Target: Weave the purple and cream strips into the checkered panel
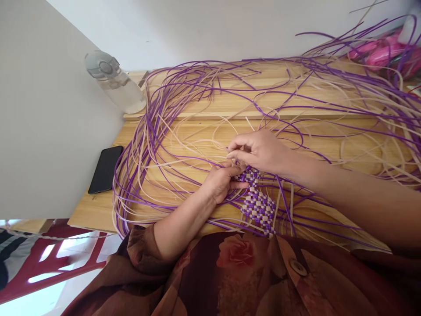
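A checkered purple and cream woven piece (258, 206) lies on the wooden table near my body, with long loose strips (154, 109) fanning out from it on both sides. My left hand (222, 181) is closed on the far end of the weave, thumb on top and fingers along its left edge. Just beyond it, my right hand (259, 151) is bent over the same end with thumb and forefinger pinched together. What lies between those fingertips is too small to make out; loose strips run close by.
A clear bottle with a grey lid (115, 81) stands at the back left. A black phone (105, 169) lies at the table's left edge. Pink plastic packets (384, 52) sit at the back right, against the wall (213, 26). Strips cover much of the wooden table (184, 175).
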### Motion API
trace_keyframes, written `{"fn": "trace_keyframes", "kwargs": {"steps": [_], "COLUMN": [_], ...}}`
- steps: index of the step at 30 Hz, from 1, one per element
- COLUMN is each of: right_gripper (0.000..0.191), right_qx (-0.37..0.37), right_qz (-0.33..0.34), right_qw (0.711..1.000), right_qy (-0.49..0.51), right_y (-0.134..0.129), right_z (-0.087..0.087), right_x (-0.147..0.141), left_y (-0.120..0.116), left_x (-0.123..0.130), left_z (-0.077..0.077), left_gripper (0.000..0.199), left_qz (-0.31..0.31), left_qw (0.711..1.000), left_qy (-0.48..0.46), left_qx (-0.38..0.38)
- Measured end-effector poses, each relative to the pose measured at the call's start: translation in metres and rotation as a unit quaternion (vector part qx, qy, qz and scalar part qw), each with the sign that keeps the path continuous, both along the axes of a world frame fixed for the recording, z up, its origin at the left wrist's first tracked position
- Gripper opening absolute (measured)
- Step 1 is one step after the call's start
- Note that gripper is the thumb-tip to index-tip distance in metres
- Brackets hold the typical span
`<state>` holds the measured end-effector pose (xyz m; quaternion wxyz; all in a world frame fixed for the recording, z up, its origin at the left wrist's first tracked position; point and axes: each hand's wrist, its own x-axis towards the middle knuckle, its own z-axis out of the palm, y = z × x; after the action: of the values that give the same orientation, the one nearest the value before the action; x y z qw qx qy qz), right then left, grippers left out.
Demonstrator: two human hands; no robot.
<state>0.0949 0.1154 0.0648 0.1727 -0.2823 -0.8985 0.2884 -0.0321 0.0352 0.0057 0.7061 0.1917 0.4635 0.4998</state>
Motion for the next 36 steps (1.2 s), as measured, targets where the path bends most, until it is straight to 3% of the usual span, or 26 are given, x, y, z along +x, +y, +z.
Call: {"fn": "trace_keyframes", "kwargs": {"steps": [2, 4, 10, 18, 23, 26, 29, 33, 36], "right_gripper": [0.026, 0.027, 0.029, 0.027, 0.025, 0.025, 0.03, 0.031, 0.029], "right_qx": [0.005, 0.031, 0.165, 0.168, 0.129, 0.043, -0.124, -0.358, -0.415], "right_qz": [-0.084, -0.102, 0.038, 0.082, 0.094, 0.091, 0.066, 0.032, 0.012], "right_qw": [0.996, 0.994, 0.976, 0.93, 0.931, 0.93, 0.919, 0.886, 0.885], "right_qy": [0.016, -0.014, -0.139, -0.316, -0.329, -0.354, -0.369, -0.294, -0.212], "right_y": [-0.012, -0.019, -0.015, -0.004, 0.004, 0.011, 0.018, 0.024, 0.026], "right_z": [0.001, -0.001, 0.001, 0.028, 0.028, 0.025, 0.019, 0.003, -0.009], "right_x": [0.013, 0.028, 0.045, 0.027, 0.026, 0.024, 0.024, 0.032, 0.041], "left_y": [0.0, 0.0, -0.003, -0.004, -0.004, -0.004, -0.005, -0.006, -0.007], "left_x": [0.001, 0.001, 0.001, 0.002, 0.002, 0.002, 0.003, 0.004, 0.005], "left_z": [0.001, 0.001, -0.003, -0.009, -0.009, -0.008, -0.006, -0.004, -0.003], "left_gripper": [0.011, 0.014, 0.025, 0.036, 0.035, 0.036, 0.039, 0.039, 0.037], "left_qz": [0.008, 0.006, -0.022, -0.042, -0.036, -0.037, -0.039, -0.044, -0.048], "left_qw": [1.0, 1.0, 0.999, 0.995, 0.997, 0.997, 0.996, 0.992, 0.989], "left_qy": [-0.006, -0.008, 0.012, 0.041, 0.033, 0.037, 0.045, 0.077, 0.094], "left_qx": [-0.011, -0.016, 0.023, 0.074, 0.064, 0.054, 0.065, 0.091, 0.101]}}
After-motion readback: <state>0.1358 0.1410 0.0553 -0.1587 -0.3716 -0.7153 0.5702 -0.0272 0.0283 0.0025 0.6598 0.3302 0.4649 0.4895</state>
